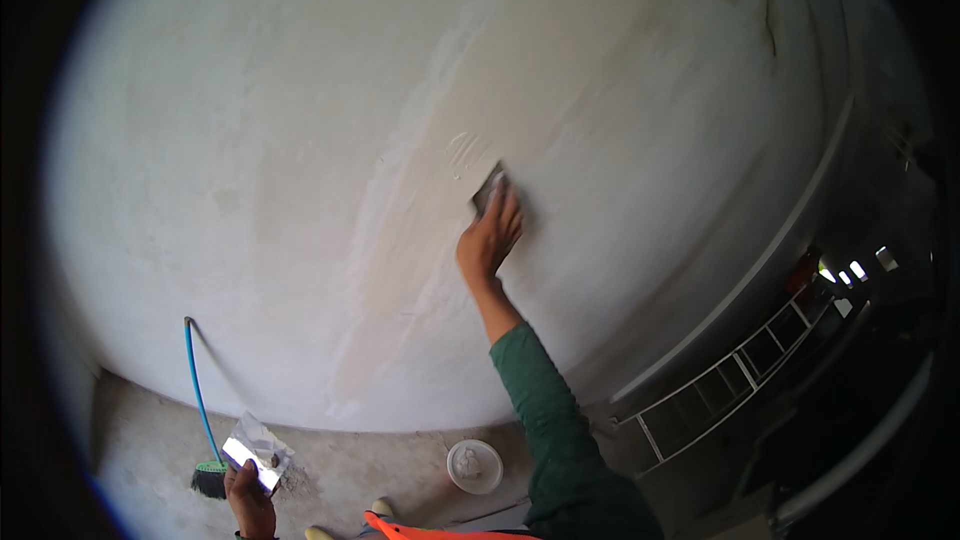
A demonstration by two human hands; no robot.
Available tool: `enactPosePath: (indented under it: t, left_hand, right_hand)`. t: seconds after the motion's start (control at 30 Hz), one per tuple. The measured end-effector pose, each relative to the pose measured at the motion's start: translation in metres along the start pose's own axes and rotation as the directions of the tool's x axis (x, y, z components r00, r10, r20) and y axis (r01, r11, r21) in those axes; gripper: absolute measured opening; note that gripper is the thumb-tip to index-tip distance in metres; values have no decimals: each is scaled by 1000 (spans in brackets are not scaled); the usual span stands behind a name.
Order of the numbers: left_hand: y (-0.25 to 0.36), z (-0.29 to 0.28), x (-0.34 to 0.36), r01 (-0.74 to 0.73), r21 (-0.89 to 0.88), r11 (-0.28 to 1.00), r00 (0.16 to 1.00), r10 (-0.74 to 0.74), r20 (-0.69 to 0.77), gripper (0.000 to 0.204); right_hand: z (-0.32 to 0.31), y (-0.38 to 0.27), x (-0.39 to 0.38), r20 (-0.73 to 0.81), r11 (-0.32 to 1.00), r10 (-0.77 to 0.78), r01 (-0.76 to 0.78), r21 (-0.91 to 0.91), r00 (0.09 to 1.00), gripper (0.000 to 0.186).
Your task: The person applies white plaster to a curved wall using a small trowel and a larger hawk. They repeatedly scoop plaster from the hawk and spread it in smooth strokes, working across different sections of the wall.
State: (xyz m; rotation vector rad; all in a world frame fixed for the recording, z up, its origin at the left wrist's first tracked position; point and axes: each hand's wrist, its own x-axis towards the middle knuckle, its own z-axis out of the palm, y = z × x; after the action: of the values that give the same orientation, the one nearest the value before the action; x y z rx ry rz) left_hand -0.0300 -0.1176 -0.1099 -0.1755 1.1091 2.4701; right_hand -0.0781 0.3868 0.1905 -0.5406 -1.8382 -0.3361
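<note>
My right hand [488, 237] is closed round a putty knife [487, 190], its dark flat blade against the pale wall [300, 160]. Just up and left of the blade are a few wet-looking ridges of filler [466, 152]. A smoothed, slightly darker band with whitish edges runs slantwise down the wall there. Low on the left, my left hand [250, 508] grips a wide, shiny metal scraper [254, 460] that reflects bright light. Its handle is hidden in my fingers. Whether filler lies on that scraper, I cannot tell.
A white bucket [474, 467] with pale material inside stands on the floor near the wall. A broom with a blue handle [198, 380] leans on the wall at left. To the right, a metal ladder [740, 370] lies along a dark area.
</note>
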Motion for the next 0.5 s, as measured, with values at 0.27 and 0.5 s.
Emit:
enactPosePath:
  t: [0.27,0.5]
  left_hand:
    - [8,4,-5,-79,-7,997,997,79,14,23]
    - [4,-9,4,-25,-37,999,999,26,35,21]
  right_hand:
    - [6,-31,37,-48,989,-146,145,-12,988,69]
    - [-3,-54,-66,460,884,-418,468,5,784,62]
